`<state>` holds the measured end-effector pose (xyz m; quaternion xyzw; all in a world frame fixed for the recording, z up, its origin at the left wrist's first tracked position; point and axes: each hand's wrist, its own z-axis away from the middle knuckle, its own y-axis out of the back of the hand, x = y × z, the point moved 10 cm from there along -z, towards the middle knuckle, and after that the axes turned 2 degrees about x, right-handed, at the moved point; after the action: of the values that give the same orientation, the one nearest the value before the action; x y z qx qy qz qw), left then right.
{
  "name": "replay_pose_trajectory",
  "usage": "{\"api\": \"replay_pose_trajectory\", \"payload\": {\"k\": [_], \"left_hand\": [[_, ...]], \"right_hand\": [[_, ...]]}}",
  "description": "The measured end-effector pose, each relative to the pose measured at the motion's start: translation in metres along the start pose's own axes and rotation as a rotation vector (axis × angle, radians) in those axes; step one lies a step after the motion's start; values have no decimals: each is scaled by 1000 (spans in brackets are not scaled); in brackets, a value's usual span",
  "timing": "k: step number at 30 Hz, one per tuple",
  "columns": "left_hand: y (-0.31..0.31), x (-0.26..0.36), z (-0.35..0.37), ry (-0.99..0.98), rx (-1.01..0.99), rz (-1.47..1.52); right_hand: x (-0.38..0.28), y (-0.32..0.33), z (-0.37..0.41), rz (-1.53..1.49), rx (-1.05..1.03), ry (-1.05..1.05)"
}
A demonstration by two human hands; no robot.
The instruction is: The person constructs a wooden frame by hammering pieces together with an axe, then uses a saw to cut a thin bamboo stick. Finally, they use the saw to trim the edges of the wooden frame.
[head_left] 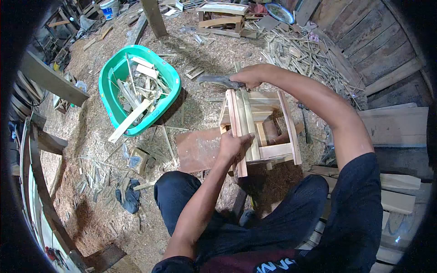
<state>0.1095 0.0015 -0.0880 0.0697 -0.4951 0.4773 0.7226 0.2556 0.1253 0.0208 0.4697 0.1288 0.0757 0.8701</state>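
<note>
In front of my knees stands a small wooden frame, like a stool (pixel 286 129), built of pale and reddish slats with open sides. My left hand (pixel 233 146) is closed around the slats at its near left, the thumb lying across them. My right hand (pixel 251 76) is closed around the end of a dark grey, elongated tool (pixel 217 81) just beyond the frame's far left corner. The tool points left, and its exact kind cannot be made out. A flat reddish-brown board (pixel 195 152) lies on the ground left of the frame.
A green plastic tub (pixel 105 107) full of wood offcuts stands to the left. Wood scraps (pixel 296 57) are heaped by the plank wall. A low wooden stand (pixel 221 22) and a post (pixel 154 18) are farther back. Planks (pixel 398 200) lie at right; sawdust covers the ground.
</note>
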Motion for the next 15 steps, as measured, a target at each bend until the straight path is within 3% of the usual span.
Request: {"api": "replay_pose_trajectory", "payload": {"k": [5,8,12,15], "left_hand": [[-5,3,-3,-85,-41,-12],[-7,18,9,-29,-47,-215],[-7,12,8,-15,-70,-155],[2,34,10,-194,30,-367]], "right_hand": [[4,4,9,-30,29,-1],[-1,24,34,83,89,10],[0,41,72,35,86,-91],[-20,62,113,172,157,-71]]}}
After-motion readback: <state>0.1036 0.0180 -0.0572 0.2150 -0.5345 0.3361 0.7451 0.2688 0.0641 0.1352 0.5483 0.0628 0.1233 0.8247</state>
